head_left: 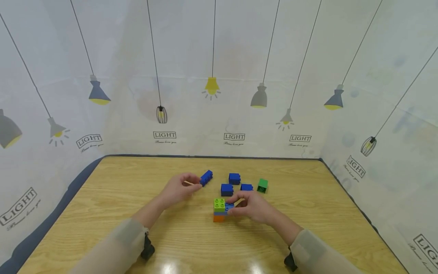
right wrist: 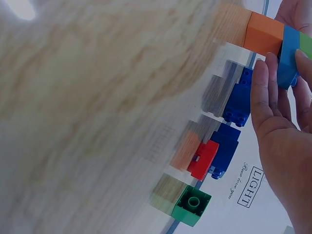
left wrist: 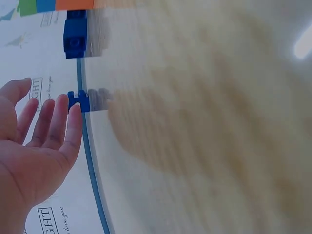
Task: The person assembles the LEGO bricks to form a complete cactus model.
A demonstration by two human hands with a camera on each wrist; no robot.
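A small stack stands on the table: an orange brick (head_left: 218,219) at the bottom, a wider light-blue brick (head_left: 229,206) across it, and a lime-green brick (head_left: 219,205) on the left of the top. My right hand (head_left: 256,207) pinches the light-blue brick's right end between thumb and fingers. Farther back on the left, my left hand (head_left: 178,189) has its fingertips right at a long dark-blue brick (head_left: 206,177). Its fingers look loosely extended in the left wrist view, overlapping that brick (left wrist: 79,102).
Behind the stack lie dark-blue bricks (head_left: 234,178), with a green brick (head_left: 262,185) to their right. A red brick (right wrist: 204,161) beside a blue one shows in the right wrist view; my right hand hides it from the head view. A printed curtain (head_left: 191,114) surrounds the wooden table (head_left: 137,171).
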